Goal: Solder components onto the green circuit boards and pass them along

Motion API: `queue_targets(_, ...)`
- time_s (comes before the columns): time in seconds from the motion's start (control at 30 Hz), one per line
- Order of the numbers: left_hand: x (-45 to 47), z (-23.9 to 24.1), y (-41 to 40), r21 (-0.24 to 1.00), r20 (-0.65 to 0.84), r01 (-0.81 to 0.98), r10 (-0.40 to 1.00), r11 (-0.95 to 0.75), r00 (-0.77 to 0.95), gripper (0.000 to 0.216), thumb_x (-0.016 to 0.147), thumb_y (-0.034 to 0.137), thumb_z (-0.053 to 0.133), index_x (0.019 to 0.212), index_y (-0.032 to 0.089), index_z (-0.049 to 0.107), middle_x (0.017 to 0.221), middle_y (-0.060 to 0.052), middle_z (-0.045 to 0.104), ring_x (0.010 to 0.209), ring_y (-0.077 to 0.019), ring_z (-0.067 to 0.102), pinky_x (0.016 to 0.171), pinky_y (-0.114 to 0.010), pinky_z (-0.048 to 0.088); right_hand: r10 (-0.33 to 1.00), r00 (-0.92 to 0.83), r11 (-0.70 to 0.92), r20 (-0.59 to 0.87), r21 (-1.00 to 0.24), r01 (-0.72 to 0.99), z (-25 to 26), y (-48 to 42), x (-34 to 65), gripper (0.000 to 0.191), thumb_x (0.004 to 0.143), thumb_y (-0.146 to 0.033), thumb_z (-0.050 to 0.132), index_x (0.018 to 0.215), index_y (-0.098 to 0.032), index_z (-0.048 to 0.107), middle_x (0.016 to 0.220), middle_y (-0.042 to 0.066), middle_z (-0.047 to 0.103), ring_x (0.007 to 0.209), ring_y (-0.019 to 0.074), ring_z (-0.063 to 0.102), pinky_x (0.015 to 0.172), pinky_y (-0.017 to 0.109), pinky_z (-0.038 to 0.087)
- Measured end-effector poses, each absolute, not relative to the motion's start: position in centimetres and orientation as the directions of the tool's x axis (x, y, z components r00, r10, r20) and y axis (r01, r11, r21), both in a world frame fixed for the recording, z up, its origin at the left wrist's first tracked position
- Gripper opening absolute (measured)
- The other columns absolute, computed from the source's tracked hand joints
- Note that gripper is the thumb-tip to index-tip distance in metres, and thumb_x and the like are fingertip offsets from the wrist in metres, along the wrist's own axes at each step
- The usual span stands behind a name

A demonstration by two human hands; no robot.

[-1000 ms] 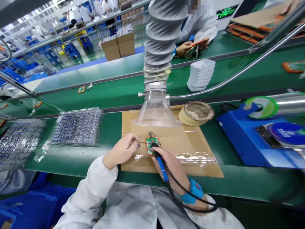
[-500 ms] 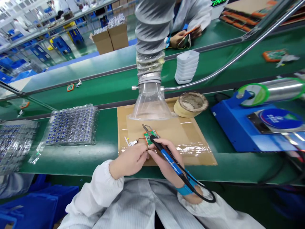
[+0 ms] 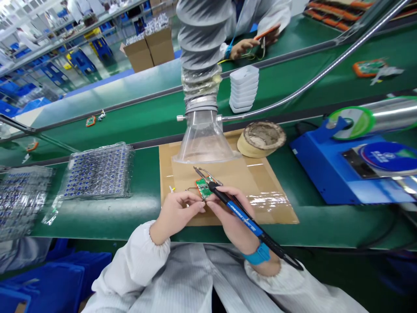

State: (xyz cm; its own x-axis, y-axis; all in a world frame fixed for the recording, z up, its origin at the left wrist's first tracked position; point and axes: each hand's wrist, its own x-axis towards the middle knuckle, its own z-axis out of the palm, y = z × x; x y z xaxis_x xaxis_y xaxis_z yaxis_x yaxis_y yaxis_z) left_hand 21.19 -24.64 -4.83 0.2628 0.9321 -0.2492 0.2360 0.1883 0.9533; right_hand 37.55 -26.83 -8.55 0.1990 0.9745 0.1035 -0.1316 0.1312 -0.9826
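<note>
A green circuit board (image 3: 203, 187) with an orange edge lies on the cardboard sheet (image 3: 276, 204). My right hand (image 3: 235, 219) is closed round a blue and black soldering iron (image 3: 241, 214), whose tip points up and left past the board. At the board's near edge my left hand (image 3: 177, 213) pinches with thumb and forefinger. Whatever sits between those fingertips is too small to make out. The right fingertips almost meet the left ones there. Just beyond the left hand, a small white and yellow piece (image 3: 172, 189) shows, partly hidden.
A clear fume hood (image 3: 205, 141) hangs above the board. Behind it stand a crusted round pot (image 3: 260, 139) and stacked white trays (image 3: 243, 89). Right is a blue solder feeder (image 3: 322, 167); left, clear trays of small parts (image 3: 97, 169). Across the line, a co-worker's hand (image 3: 243, 48) holds an orange-edged piece.
My left hand has shifted slightly, its fingers now arched at the board's near edge, and it covers most of the white connector. The soldering iron stays in my right hand. The view has moved a little.
</note>
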Motion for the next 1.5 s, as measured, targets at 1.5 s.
queue_targets(1.5,21.4,-5.1,-23.6,0.89,-0.09,0.455,0.96,-0.042,0.265,0.018,0.088,0.03,0.068,0.076,0.018,0.074,0.073,-0.003,0.073,0.068,-0.0153,0.063,0.067,-0.029,0.048,0.987,0.163,0.04,0.015,-0.987,-0.156,-8.8,-25.4,37.8,0.027,0.082,-0.038,0.081,0.099,-0.026,0.065,0.077,-0.002,0.074,0.071,0.016,0.073,0.072,0.031,0.063)
